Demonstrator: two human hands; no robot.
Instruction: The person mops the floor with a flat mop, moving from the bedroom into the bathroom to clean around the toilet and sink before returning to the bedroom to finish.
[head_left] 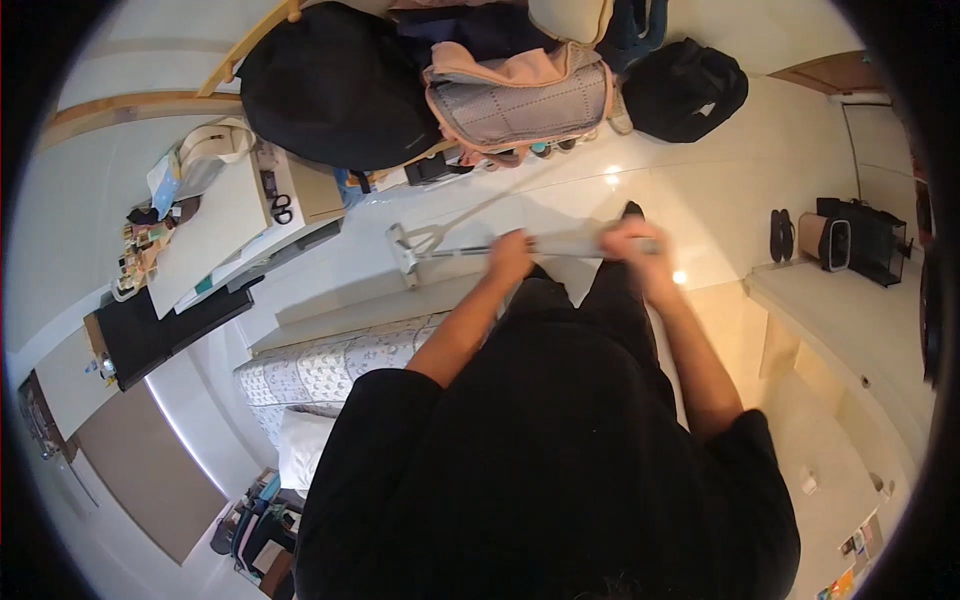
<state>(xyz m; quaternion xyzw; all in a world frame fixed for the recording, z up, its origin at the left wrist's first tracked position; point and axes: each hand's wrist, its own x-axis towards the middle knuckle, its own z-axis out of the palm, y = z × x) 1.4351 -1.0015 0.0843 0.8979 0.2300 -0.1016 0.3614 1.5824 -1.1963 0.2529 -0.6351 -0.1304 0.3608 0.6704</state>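
A mop with a long pale handle lies across my view, its narrow white head out to the left over the floor. A forked bracket joins the head to the handle. My left hand is wrapped round the middle of the handle. Farther right, my right hand grips the handle near its end; that hand is smeared by motion. Below both hands are my dark-trousered legs, one dark foot showing past the right hand.
A bed with a patterned cover stands at the left. Beyond the tiled floor are a black bag, a pink-edged grey bag and a black backpack. A white desk is at left; slippers lie at right.
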